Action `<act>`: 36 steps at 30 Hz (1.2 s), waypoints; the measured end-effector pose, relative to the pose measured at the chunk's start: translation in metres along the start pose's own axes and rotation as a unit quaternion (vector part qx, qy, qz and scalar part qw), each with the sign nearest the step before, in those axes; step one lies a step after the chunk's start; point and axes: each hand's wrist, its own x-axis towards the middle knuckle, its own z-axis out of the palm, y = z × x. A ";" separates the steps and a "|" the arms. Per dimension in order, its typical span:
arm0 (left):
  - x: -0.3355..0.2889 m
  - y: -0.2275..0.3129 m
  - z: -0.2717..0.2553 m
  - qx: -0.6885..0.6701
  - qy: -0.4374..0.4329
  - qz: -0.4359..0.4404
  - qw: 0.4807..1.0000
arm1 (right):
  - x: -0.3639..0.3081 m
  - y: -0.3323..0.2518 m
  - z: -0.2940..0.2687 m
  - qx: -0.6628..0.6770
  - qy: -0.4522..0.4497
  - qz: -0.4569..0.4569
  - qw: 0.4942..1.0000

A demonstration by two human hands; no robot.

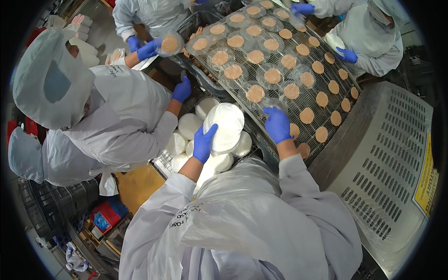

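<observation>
My left hand (203,144), in a blue glove, grips a thick stack of round white film sheets (225,126) with the thumb on top. More such round stacks (190,125) lie just beneath and around it. Over the near edge of a wire-mesh conveyor (319,49), my blue-gloved right hand (278,126) has its fingers closed on a thin see-through film disc (272,103), its outline faint. Flat round meat patties (255,93) lie in rows on the mesh. Several patties toward the left have see-through discs over them; those nearer the guard are bare.
A slotted metal guard (378,172) borders the conveyor on the right. A lined bin (205,79) stands along its left side. Co-workers (116,102) work close at my left and across the belt, one gloved hand (347,55) holding a white stack. Black crates (60,200) stand lower left.
</observation>
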 end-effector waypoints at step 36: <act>-0.071 -0.092 0.098 -0.023 -0.040 0.023 0.999 | -0.058 0.121 -0.014 0.379 0.117 -0.016 0.918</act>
